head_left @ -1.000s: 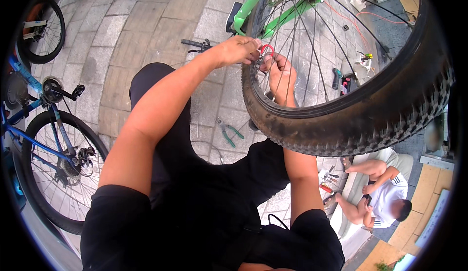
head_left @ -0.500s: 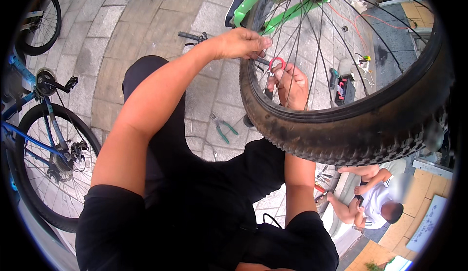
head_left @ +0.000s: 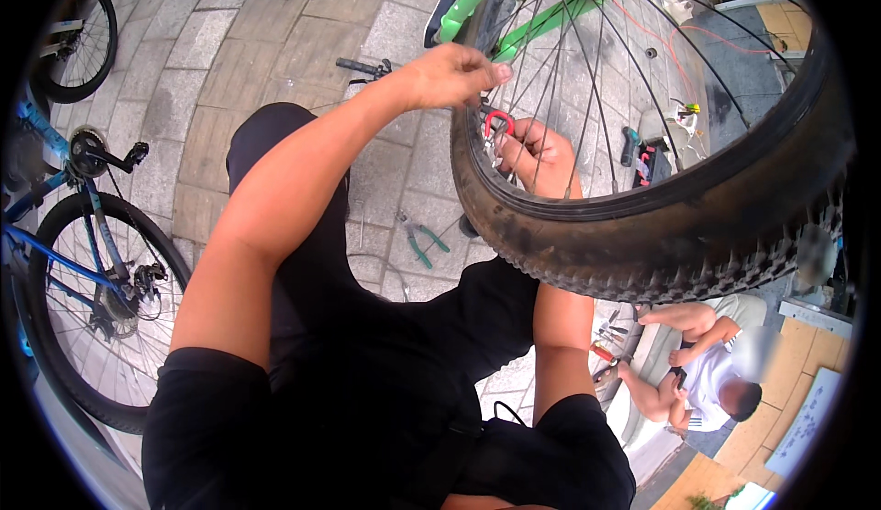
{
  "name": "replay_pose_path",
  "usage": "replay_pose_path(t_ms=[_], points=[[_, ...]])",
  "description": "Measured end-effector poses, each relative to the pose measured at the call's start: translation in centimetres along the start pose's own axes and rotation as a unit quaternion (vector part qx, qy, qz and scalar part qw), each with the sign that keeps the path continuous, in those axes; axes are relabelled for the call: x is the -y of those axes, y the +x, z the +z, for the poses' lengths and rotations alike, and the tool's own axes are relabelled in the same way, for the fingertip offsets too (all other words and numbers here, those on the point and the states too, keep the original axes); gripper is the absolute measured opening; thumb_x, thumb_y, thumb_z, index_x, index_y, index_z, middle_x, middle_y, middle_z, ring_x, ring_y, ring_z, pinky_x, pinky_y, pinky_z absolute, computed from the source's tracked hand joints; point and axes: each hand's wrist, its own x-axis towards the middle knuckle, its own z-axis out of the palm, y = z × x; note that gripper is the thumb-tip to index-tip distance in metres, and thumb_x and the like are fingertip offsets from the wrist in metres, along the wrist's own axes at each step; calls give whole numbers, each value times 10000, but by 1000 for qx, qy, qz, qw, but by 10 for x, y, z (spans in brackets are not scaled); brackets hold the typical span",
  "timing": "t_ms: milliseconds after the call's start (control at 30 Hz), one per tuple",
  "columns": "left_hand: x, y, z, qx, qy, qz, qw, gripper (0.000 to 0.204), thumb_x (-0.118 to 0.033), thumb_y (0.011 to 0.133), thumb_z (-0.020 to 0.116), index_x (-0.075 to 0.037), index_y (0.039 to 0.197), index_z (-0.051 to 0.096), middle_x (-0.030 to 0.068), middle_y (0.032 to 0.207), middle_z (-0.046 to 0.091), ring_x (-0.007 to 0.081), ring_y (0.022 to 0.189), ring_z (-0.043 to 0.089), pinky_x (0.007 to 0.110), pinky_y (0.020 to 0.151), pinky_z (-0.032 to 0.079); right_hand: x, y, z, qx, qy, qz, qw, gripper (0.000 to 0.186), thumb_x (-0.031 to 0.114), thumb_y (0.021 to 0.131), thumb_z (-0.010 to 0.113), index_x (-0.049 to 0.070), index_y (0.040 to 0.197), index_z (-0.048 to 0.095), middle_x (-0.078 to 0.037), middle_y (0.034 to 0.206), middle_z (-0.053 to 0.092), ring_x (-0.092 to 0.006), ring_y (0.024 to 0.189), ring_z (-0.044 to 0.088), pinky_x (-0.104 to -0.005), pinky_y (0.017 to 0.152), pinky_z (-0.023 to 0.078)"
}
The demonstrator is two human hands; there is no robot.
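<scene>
Nearest, the knobbly brown tyre (head_left: 642,249) of a wheel sweeps across the right side of the frame, with its spokes (head_left: 595,97) fanning toward the top. The right forearm (head_left: 563,327) passes beneath it, so the right hand (head_left: 546,160) shows through the spokes, just above the frame's centre. If the wheel swings round, I judge that a spoke could knock or trap those fingers; a loose fingertip hold could also let the red loop-shaped piece (head_left: 498,123) drop onto the paving (head_left: 404,148).

The right hand is half curled, its thumb and forefinger pinching that piece near the wheel's left edge. The left hand (head_left: 456,77), slightly higher and to the left, has bent fingers with the thumb drawn toward them beside the tyre; whether it grips anything, I cannot tell.

Farther off, green-handled pliers (head_left: 422,241) lie on the paving near the centre, and a green frame (head_left: 479,1) slants down from the top edge. A blue bicycle (head_left: 103,276) stands at the left, while a seated person (head_left: 716,372) in a white top occupies the lower right.
</scene>
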Motion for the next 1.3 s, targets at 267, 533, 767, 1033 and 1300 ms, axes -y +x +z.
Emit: replay_pose_path(t_ms=[267,533,767,1033,1300], points=[[-18,-39,-3,74,40,82,993,275,-281,1009,701,-61,1165,748,21,915,737,108,801,688,285,641,535,3,3,8,-23,-87,-77,993,218,201,945,741,-10,936,690,13,749,622,-60,707,509,-287,607,422],[-25,-37,6,138,87,61,985,310,-190,1024,656,-25,1285,685,52,999,741,129,766,670,310,754,561,-4,4,2,-22,-87,-166,982,222,230,918,727,33,1018,719,-132,965,736,-274,864,687,-378,764,525],[-27,-36,16,140,-16,-44,989,336,-200,1038,647,-12,1316,667,15,1034,735,92,838,646,259,782,529,-21,7,9,-97,-155,-237,954,226,245,906,688,21,928,694,-216,872,723,-406,824,711,-451,722,548],[-19,-40,15,97,-66,-21,993,341,-216,1038,671,14,1290,678,-31,994,728,42,842,610,206,762,498,-23,9,17,-88,-109,-202,969,289,291,911,686,4,934,704,-228,860,714,-420,827,704,-468,730,544],[-23,-39,42,-62,212,104,970,315,-282,969,760,30,1007,742,85,811,746,145,780,682,302,756,542,-47,17,25,-121,-78,-186,972,211,194,972,649,-13,994,683,-209,958,708,-358,894,682,-414,783,531]])
